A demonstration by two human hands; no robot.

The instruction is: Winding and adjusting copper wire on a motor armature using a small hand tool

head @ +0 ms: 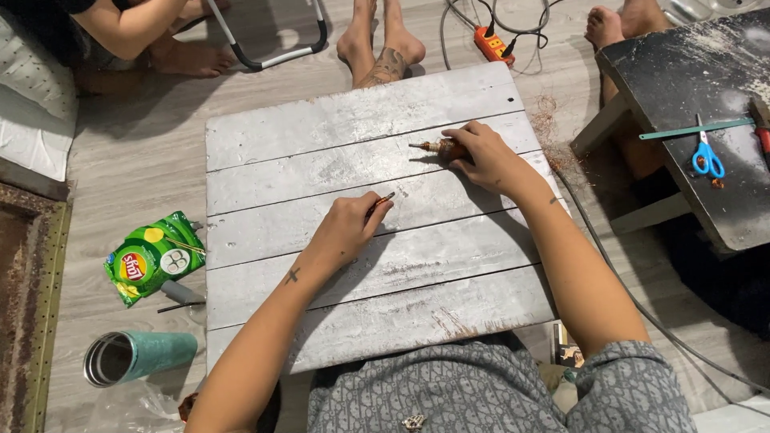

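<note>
A grey-white plank board point(361, 265) lies in front of me like a low table. My left hand point(346, 228) rests on its middle and pinches a thin brown stick-like piece point(383, 199) between thumb and fingers. My right hand point(481, 152) lies further back on the board and grips a small brown cylindrical part point(437, 147) with a short pin pointing left. Both forearms reach out over the board from my lap.
On the floor to the left are a green snack bag point(152, 256) and a teal metal tumbler point(136, 357) on its side. A dark table point(706, 104) at right carries blue scissors point(706, 156). An orange power strip point(492, 44), cables and other people's bare feet point(381, 48) lie beyond the board.
</note>
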